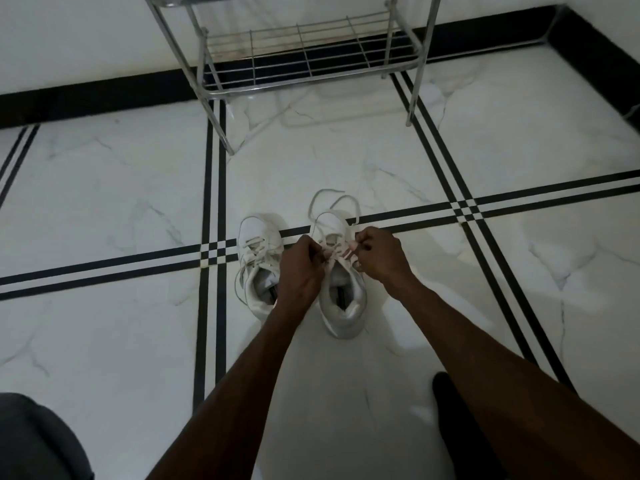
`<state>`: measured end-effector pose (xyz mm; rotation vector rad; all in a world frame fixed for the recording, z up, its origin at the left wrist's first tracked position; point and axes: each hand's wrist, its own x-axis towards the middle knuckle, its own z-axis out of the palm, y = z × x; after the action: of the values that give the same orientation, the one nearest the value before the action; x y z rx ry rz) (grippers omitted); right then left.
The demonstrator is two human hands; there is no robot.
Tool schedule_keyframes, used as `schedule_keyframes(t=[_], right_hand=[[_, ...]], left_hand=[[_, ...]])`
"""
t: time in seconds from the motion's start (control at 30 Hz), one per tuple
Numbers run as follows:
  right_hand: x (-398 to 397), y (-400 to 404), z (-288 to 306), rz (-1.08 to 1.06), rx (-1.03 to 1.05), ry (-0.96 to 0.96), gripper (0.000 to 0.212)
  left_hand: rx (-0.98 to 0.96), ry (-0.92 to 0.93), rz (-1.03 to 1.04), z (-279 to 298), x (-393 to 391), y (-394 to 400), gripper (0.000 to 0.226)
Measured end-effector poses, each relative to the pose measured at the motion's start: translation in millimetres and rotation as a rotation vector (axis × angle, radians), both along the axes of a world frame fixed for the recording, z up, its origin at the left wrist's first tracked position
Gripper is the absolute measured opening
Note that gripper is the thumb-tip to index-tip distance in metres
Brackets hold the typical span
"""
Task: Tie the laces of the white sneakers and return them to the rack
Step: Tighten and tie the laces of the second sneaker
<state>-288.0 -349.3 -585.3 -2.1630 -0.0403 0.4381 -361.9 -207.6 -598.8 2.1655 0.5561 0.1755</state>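
Two white sneakers stand side by side on the floor, toes pointing away from me. The left sneaker (259, 268) has loose laces trailing down its left side. Over the right sneaker (343, 299) both my hands pinch its laces (332, 209), which loop forward past the toe. My left hand (300, 268) grips one lace strand above the tongue. My right hand (377, 254) grips the other strand on the sneaker's right side. The metal wire rack (304, 53) stands against the wall beyond the sneakers, and its bottom shelf holds nothing.
White marble floor tiles (104, 188) with black double stripes run all around. A black skirting (90, 98) lines the wall. A dark clothed knee (38, 441) shows at the bottom left, and a dark foot (453, 403) sits under my right forearm.
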Motion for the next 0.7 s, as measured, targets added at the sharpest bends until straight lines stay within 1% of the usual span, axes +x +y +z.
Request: schedule_keyframes(t=[0.1,0.13,0.2,0.27,0.33,0.37,0.43,0.47,0.5,0.53,0.6,0.63,0.7], right_hand=[[-3.1,0.3,-0.1,0.005,0.019,-0.002,0.016],[-1.5,1.6,0.2,0.009,0.061,0.021,0.014],[2.5,5.9,6.3,0.006,0.174,0.083,0.010],[5.1,11.0,18.2,-0.016,0.310,0.129,0.010],[6.6,14.4,30.6,0.026,0.367,0.132,0.013],[7.3,14.5,36.7,0.104,0.346,0.140,0.014],[8.7,12.1,47.7,0.371,0.244,0.210,0.016],[10.1,10.0,51.3,0.508,0.189,0.247,0.017],[11.7,6.7,54.8,0.602,0.155,0.263,0.018],[14.0,3.9,56.4,0.640,0.145,0.260,0.020],[18.2,-0.6,58.4,0.593,0.120,0.165,0.032],[20.2,-2.3,58.7,0.562,0.081,0.086,0.036],[24.4,-5.8,58.6,0.556,0.021,-0.008,0.034]], left_hand=[[-0.038,0.007,-0.005,-3.8,0.1,2.1,0.011],[-0.082,-0.004,-0.005,-4.1,0.5,3.4,0.014],[-0.237,-0.037,0.025,1.0,0.8,7.0,0.024],[-0.361,-0.105,0.058,16.6,1.5,9.5,0.031],[-0.396,-0.174,0.021,34.2,7.3,11.9,0.028],[-0.387,-0.204,-0.013,42.4,11.1,13.5,0.025],[-0.350,-0.218,-0.068,52.3,17.0,18.4,0.022],[-0.346,-0.190,-0.092,53.5,18.4,21.3,0.025],[-0.351,-0.148,-0.117,52.8,18.9,24.3,0.030],[-0.361,-0.109,-0.144,51.3,18.2,26.2,0.036],[-0.374,-0.048,-0.190,46.6,15.3,26.8,0.048],[-0.373,-0.022,-0.209,45.9,13.5,24.9,0.050],[-0.378,-0.001,-0.234,45.6,11.9,18.0,0.050]])
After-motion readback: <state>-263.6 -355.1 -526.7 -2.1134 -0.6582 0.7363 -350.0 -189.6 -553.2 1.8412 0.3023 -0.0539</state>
